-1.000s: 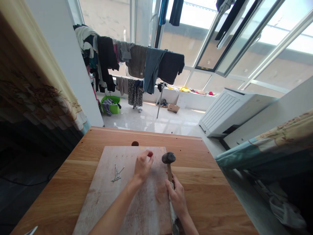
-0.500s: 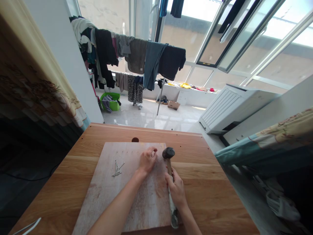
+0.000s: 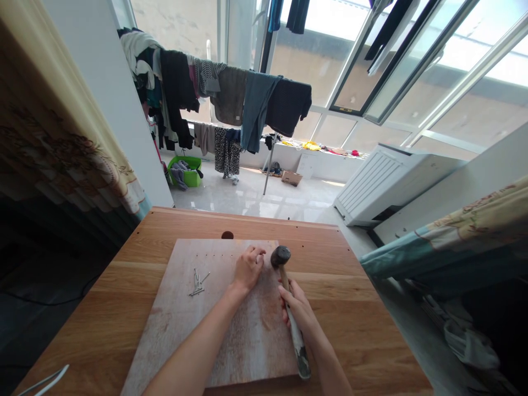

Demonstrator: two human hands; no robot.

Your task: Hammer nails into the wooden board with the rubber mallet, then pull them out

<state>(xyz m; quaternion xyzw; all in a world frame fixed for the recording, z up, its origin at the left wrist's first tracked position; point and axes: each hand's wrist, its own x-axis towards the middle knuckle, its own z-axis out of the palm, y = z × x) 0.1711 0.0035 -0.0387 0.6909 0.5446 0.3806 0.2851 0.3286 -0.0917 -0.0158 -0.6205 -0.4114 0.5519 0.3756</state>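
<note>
A wooden board point(image 3: 247, 341) with a worn, whitish face lies in front of me. My left hand point(image 3: 249, 268) rests on its far right part, thumb and fingers drawn together in a pinch. Whatever is between those fingertips is too small or hidden to make out. My right hand point(image 3: 297, 302) is wrapped round the handle of a hammer point(image 3: 281, 256), whose dark head hovers just right of my left fingers, near the board's right edge. Several loose nails point(image 3: 197, 284) lie in a small pile on the board's left half. Beyond them runs a row of small dots point(image 3: 209, 255).
Under the board is a wood-grain table point(image 3: 350, 324) with a round dark hole point(image 3: 227, 235) near its far edge. A white strip point(image 3: 53, 380) lies at the near left corner. Past the table stand a loaded clothes rack point(image 3: 231, 93), a green basin point(image 3: 192, 175) and a white ribbed panel point(image 3: 373, 179).
The hammer head has shifted slightly left toward my left hand, and the handle's lower end has swung right. My left hand has barely moved.
</note>
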